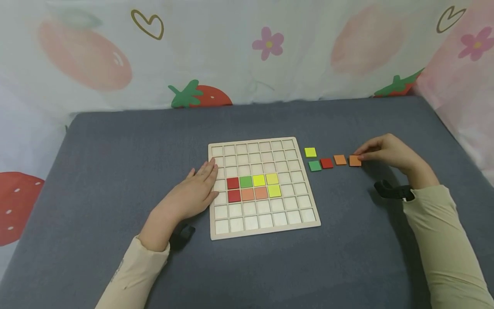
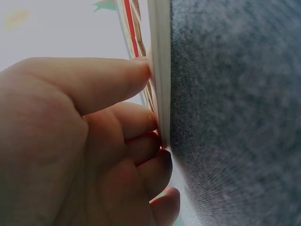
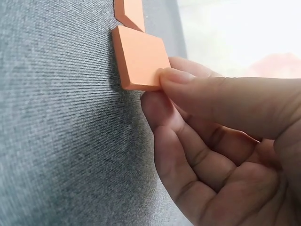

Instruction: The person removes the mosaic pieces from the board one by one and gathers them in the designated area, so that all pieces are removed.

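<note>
Tile (image 1: 353, 162), orange, well right of the board (image 1: 266, 231), pinched between thumb and fingers of the right hand (image 1: 390, 152). From my end that corner grip looks slim, so I'd guess it could slip or knock the next tile (image 1: 340, 160). Left hand (image 1: 193, 193) has straight fingers on the board's left edge; too much push might skid it, I think. I see grey cloth (image 1: 96, 171) underneath, strawberry-print curtain (image 1: 301, 77) behind.

A dark grey, fabric-textured counter (image 1: 104, 171) extends to a pale curtain (image 1: 224, 38) at its far edge — the latter printed with gold heart outlines (image 1: 149, 22), yellow-centred pink flowers (image 1: 269, 44) and green-leaved red strawberries (image 1: 211, 95) — with pink sheeting (image 1: 463, 94) at right.
</note>
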`<state>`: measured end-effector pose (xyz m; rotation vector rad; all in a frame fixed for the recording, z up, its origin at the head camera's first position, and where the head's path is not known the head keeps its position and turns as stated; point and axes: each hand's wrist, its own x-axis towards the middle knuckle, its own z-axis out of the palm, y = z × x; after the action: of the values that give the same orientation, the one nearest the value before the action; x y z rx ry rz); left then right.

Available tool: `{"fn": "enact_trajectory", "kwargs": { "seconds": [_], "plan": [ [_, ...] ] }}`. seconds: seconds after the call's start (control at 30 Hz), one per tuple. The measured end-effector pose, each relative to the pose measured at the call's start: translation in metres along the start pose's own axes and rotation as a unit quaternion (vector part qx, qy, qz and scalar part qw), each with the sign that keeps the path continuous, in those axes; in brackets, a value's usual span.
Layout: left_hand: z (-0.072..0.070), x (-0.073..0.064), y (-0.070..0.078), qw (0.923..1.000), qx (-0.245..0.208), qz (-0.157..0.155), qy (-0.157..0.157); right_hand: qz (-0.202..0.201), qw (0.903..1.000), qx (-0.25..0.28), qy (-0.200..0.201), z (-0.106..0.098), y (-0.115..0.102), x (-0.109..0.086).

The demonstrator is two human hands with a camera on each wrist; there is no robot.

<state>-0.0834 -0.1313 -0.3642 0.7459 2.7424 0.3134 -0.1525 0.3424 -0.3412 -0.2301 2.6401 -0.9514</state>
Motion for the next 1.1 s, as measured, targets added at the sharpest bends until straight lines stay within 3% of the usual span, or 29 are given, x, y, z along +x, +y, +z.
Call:
{"fn": "enact_trajectory", "kwargs": {
  "seconds": [0.33, 0.63, 1.1],
  "plan": [
    [0.0006, -0.0006, 0.0017, 1.0, 0.0, 0.003, 0.005, -0.018, 0.9998, 0.0, 0.002, 0.0017, -0.0028, 0.0031],
    [0.0, -0.0005, 0.0017, 0.9999, 0.0, 0.002, 0.011, 0.0, 1.0, 0.005, 0.002, 0.0038, -0.003, 0.0044],
    [-0.0014, -0.0017, 0.002, 0.9999, -0.006, 0.002, 0.011, -0.009, 1.0, -0.003, -0.002, 0.0028, -0.0044, 0.0061]
  ]
}}
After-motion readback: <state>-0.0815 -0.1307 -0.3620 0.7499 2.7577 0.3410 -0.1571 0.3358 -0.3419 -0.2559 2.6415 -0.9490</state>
